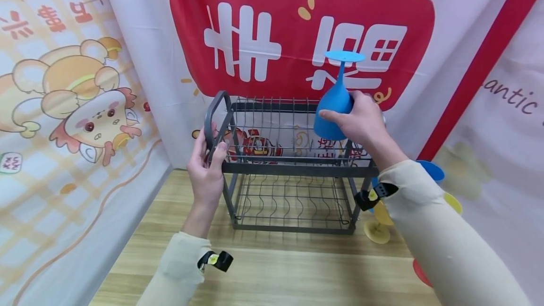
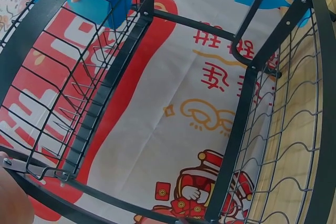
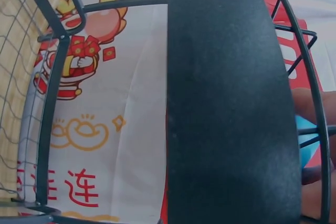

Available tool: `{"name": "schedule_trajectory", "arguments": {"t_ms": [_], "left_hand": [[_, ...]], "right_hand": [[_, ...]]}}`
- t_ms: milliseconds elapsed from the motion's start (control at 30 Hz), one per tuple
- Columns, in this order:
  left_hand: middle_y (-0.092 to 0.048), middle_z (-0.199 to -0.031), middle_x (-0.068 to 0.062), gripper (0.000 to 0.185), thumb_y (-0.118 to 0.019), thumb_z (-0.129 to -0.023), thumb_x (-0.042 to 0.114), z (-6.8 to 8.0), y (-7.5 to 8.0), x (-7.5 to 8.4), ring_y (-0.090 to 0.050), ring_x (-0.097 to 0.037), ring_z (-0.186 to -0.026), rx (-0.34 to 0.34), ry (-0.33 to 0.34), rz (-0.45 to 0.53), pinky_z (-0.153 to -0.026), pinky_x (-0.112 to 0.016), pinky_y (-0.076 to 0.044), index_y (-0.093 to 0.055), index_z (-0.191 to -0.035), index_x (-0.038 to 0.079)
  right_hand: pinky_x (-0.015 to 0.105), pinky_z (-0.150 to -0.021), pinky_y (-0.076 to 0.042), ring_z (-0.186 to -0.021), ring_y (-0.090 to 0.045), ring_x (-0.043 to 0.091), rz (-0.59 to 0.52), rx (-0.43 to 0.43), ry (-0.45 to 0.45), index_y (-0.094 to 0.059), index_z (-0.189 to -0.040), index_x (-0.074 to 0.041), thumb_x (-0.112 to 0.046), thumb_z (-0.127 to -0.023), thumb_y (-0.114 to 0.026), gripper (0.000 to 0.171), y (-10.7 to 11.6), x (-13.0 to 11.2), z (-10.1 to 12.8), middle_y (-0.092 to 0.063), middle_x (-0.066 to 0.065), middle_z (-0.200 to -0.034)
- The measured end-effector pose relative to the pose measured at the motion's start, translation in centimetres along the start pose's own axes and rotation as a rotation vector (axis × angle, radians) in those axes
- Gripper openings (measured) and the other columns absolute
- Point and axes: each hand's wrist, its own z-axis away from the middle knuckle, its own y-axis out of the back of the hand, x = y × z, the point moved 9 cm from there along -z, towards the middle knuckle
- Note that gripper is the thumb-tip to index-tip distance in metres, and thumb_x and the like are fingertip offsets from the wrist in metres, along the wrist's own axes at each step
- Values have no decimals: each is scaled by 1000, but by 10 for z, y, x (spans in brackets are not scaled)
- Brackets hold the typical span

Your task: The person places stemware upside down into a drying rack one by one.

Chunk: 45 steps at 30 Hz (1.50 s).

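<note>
Over the rack (image 1: 293, 169), right hand (image 1: 361, 119) gripping inverted blue goblet (image 1: 333, 107), left hand (image 1: 207, 169) clasping its handle (image 1: 211, 112)

- Wooden table (image 1: 272, 273), backed by printed cloth.
- Dark two-tier wire rack (image 1: 293, 202) stands on it, near the back.
- Yellow goblet (image 1: 377, 230) stands just right of the rack.
- Something red (image 1: 421, 273) at the right edge, mostly hidden.

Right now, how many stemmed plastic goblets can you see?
3, maybe more. A blue goblet held upside down by the right hand over the rack; a yellow goblet and another blue one behind the right arm, partly hidden.
</note>
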Motion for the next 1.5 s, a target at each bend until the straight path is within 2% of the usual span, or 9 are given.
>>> {"name": "schedule_trajectory", "arguments": {"t_ms": [133, 233, 567, 800, 1000, 1133, 1233, 1400, 1500], "left_hand": [[-60, -155, 12, 52, -63, -105, 21, 0, 1, -1, -60, -24, -143, 6, 9, 32, -123, -42, -46, -53, -155, 31], [-59, -156, 12, 53, -63, -105, 21, 1, 1, -1, -60, -25, -143, 2, 14, 58, -126, -43, -43, -52, -156, 31], [-60, -156, 7, 53, -63, -104, 17, 3, -2, 0, -65, -20, -137, 14, -20, 112, -121, -31, -48, -53, -156, 27], [-58, -158, 6, 56, -62, -104, 15, 4, -2, -1, -56, -30, -146, 23, -25, 122, -123, -31, -46, -51, -157, 25], [-58, -159, 6, 57, -62, -104, 15, 4, -2, -2, -54, -30, -148, 18, -26, 119, -119, -23, -46, -49, -159, 25], [-57, -159, 7, 57, -62, -105, 15, 5, -2, -2, -55, -29, -147, 17, -23, 115, -118, -22, -47, -48, -159, 26], [-55, -161, 8, 58, -62, -105, 17, 5, -2, -4, -53, -24, -149, 15, -11, 100, -120, -25, -46, -47, -160, 29], [-50, -166, 3, 62, -63, -105, 19, 5, -4, -5, -49, -17, -152, 7, 2, 89, -126, -32, -42, -42, -163, 31], [-49, -166, 4, 63, -63, -105, 19, 5, -4, -5, -47, -20, -154, 2, 1, 91, -127, -35, -40, -41, -163, 31]], "right_hand": [[72, -108, -50, -141, -49, 51, 9, -33, -50, -25, -168, -13, -54, -89, -80, 104, -4, 4, -2, -43, 19, -164], [72, -108, -50, -141, -48, 51, -7, -52, -79, -24, -168, -13, -52, -89, -80, 104, -5, 7, -2, -42, 19, -164], [70, -108, -51, -141, -48, 51, -5, -49, -99, -24, -168, -12, -50, -88, -82, 106, -2, 10, -1, -43, 20, -163], [71, -107, -51, -138, -51, 52, 42, -43, -80, -29, -166, -9, -49, -87, -84, 104, -2, 8, -1, -46, 22, -160], [70, -106, -53, -138, -52, 51, 20, -19, -67, -30, -166, -10, -50, -86, -85, 105, 0, 8, 1, -47, 21, -161], [68, -107, -53, -139, -52, 48, -27, 18, -47, -32, -166, -12, -52, -85, -85, 104, 4, 8, 3, -47, 18, -162], [67, -109, -53, -142, -52, 44, -63, 73, -19, -32, -166, -14, -54, -86, -83, 104, 10, 7, 7, -47, 15, -164], [60, -115, -51, -149, -49, 37, -114, 182, 54, -31, -167, -19, -58, -87, -80, 102, 19, 4, 17, -44, 8, -168], [56, -117, -51, -151, -49, 34, -138, 232, 109, -34, -167, -20, -58, -88, -79, 99, 25, 3, 27, -45, 5, -169]]}}
